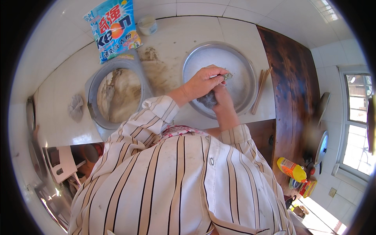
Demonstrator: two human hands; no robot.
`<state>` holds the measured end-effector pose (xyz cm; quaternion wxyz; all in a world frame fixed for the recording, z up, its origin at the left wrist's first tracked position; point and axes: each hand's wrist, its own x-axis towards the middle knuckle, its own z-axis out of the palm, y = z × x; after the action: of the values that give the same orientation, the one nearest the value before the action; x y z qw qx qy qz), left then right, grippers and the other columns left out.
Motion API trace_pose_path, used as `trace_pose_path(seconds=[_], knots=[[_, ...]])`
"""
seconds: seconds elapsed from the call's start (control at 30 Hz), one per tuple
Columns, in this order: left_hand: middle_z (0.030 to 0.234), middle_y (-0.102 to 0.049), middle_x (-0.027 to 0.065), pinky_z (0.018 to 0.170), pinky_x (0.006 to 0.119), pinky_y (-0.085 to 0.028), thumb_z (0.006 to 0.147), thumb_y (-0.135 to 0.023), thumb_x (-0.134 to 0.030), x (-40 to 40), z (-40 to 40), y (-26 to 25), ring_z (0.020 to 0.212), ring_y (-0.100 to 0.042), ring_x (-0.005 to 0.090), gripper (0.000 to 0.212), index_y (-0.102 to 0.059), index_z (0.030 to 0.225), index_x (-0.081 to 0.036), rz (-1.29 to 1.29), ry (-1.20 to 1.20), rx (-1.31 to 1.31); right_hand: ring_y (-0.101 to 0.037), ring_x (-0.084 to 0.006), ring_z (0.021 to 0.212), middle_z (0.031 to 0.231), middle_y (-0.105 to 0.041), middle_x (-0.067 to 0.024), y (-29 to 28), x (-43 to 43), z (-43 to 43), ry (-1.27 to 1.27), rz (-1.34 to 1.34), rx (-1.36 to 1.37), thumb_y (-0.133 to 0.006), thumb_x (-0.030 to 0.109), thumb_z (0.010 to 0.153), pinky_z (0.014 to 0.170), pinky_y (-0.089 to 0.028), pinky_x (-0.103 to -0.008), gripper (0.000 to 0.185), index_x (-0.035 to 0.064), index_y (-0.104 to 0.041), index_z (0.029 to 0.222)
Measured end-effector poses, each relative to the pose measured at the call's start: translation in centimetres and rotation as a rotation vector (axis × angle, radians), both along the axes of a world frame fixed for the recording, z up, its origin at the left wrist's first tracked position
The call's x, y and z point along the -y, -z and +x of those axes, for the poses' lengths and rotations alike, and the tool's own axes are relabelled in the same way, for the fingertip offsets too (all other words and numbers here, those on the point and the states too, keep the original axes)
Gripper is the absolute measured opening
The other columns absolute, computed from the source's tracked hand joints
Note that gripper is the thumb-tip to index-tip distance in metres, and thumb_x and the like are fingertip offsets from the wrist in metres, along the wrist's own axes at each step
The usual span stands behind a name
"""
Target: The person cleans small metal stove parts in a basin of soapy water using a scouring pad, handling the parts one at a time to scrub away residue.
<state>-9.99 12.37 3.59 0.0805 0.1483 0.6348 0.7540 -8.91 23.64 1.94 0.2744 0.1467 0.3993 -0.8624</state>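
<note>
Over a round metal basin (pixel 190 55), my left hand (pixel 201 80) reaches in from the left. Its thumb and fingers pinch a small greenish, shiny piece (pixel 227 76). Close below it, my right hand (pixel 224 98) is closed around a dark grey, wet-looking bundle (pixel 207 100); what it is made of is hard to tell. The two hands touch or overlap near the fingertips. Part of the bundle is hidden by my fingers. The basin's inside looks whitish, with small dark specks near my fingertips.
A grey ring-shaped frame (pixel 91 98) surrounds a brown-stained patch. Behind it stand a blue bag of Keon washing powder (pixel 116 32) and a clear plastic tub (pixel 147 25). Crumpled grey material (pixel 75 108) lies left. Wooden sticks (pixel 260 89), a dark wooden surface (pixel 289 88) and a yellow bottle (pixel 290 169) are right.
</note>
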Motion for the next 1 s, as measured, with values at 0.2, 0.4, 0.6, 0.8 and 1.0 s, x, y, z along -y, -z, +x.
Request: trace_pose_path(seconds=[0.2,0.4,0.6,0.8,1.0], knots=[[0.092,-0.057,0.0038,0.076,0.024,-0.046,0.087,-0.046,-0.005,0.2,-0.2,0.2,0.083,-0.056,0.0114,0.023,-0.054,0.108,0.002,0.146,0.031,0.164,-0.059,-0.0175,0.07,0.081,-0.059,-0.0071,-0.3,-0.9,-0.7,-0.041,0.183,-0.086,-0.057,0.0,0.07,0.062,-0.047,-0.0268,0.018,0.0009,-0.057,0.089],[0.09,-0.058,0.0045,0.072,0.022,-0.045,0.089,-0.045,-0.008,-0.2,-0.8,-1.0,0.085,-0.054,0.0087,0.023,-0.055,0.108,0.0,0.143,-0.015,0.169,-0.057,-0.0139,0.07,0.079,-0.058,-0.0046,0.3,-1.5,-0.3,-0.185,0.253,-0.086,-0.056,-0.001,0.071,0.061,-0.046,-0.025,0.015,0.0005,-0.057,0.086],[0.09,-0.059,0.0059,0.076,0.024,-0.042,0.089,-0.048,-0.017,2.2,-1.8,-0.3,0.085,-0.054,0.0121,0.028,-0.052,0.111,0.0,0.529,-0.125,0.281,-0.055,-0.0107,0.069,0.076,-0.057,-0.002,0.1,-3.5,0.0,-0.098,0.337,-0.26,-0.062,0.004,0.075,0.061,-0.044,-0.0228,0.01,0.0027,-0.058,0.084],[0.088,-0.059,0.0072,0.08,0.027,-0.042,0.086,-0.051,-0.019,2.8,-1.8,1.0,0.086,-0.054,0.0154,0.032,-0.048,0.112,-0.001,0.633,-0.047,0.315,-0.05,-0.008,0.069,0.075,-0.057,0.0001,-0.1,-4.1,-0.4,-0.075,0.533,-0.353,-0.063,0.004,0.076,0.065,-0.041,-0.0212,0.007,0.0029,-0.06,0.082],[0.088,-0.059,0.0082,0.08,0.028,-0.043,0.086,-0.05,-0.017,3.3,-1.7,2.0,0.085,-0.054,0.0171,0.031,-0.047,0.112,-0.001,0.669,-0.056,0.357,-0.052,-0.0087,0.072,0.077,-0.058,-0.0004,0.9,-4.6,-0.7,-0.045,0.491,-0.331,-0.061,0.003,0.076,0.068,-0.041,-0.021,0.008,0.0015,-0.061,0.084]])
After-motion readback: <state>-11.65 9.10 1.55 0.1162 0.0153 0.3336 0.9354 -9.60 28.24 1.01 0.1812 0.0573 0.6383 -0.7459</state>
